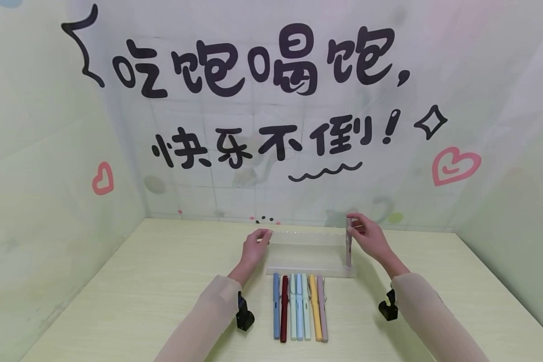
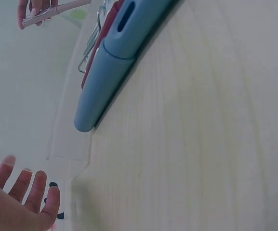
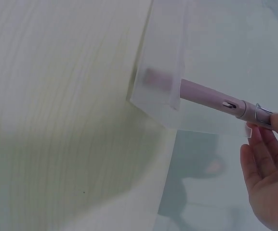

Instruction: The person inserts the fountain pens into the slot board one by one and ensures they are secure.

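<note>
My right hand (image 1: pixel 370 240) pinches a mauve fountain pen (image 3: pixel 208 99) near its clip end, in the head and right wrist views. The pen's lower end sits behind the frosted front wall at the right end of a translucent pen holder (image 1: pixel 312 271). At the holder's back left corner is my left hand (image 1: pixel 255 247); the left wrist view shows its fingers spread and loosely bent beside the holder, and contact is unclear. In front of the holder lie several pens side by side: a blue pen (image 1: pixel 276 306), a dark red pen (image 1: pixel 284 309), pale green and light blue ones, a yellow pen (image 1: pixel 315 307) and another mauve pen (image 1: pixel 322 309).
The pale wood-grain table (image 1: pixel 163 291) carries everything. A printed backdrop (image 1: pixel 271 201) rises close behind the holder, with side walls at left and right. Black wrist cameras (image 1: pixel 244 314) hang at both cuffs.
</note>
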The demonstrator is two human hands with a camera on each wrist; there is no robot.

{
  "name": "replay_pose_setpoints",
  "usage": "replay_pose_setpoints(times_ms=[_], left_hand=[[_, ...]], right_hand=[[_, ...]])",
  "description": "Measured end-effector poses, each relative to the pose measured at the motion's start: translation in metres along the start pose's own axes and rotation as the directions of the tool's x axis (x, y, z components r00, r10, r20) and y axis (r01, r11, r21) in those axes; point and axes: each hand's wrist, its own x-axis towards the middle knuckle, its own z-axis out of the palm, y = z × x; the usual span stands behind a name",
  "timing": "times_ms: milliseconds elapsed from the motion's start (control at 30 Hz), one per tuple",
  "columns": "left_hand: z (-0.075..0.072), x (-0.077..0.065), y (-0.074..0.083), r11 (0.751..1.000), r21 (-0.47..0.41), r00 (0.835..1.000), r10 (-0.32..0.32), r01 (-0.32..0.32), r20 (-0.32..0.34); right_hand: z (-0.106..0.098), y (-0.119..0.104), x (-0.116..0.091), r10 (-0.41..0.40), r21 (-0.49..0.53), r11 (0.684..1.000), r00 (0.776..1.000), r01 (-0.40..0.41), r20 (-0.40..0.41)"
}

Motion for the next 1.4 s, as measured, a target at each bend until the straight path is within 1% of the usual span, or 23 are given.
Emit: replay_pose_setpoints(times_ms=[567,933,1167,1300,1400], left_hand=[[0.001,0.0,0.0,1.0,0.001,1.0,0.005,-0.005,0.003],[0.0,0.0,0.0,1.0,-0.002,1.0,-0.009,0.009,0.0],[0.0,0.0,0.001,1.0,-0.006,1.0,-0.018,0.018,0.0],[0.0,-0.001,0.002,1.0,-0.001,1.0,-0.017,0.017,-0.002],[0.0,-0.002,0.003,1.0,0.002,1.0,-0.014,0.014,-0.005]], right_hand=[[-0.001,0.0,0.0,0.024,0.001,1.0,1.0,-0.024,-0.009],[-0.002,0.001,-0.001,0.034,-0.027,0.999,0.999,-0.034,-0.003],[-0.008,-0.001,-0.002,-0.018,-0.018,1.0,0.999,0.018,-0.041],[-0.011,-0.003,-0.004,-0.018,-0.031,0.999,0.999,0.017,-0.044],[-0.013,-0.004,-0.006,-0.033,-0.041,0.999,0.998,0.031,-0.048]])
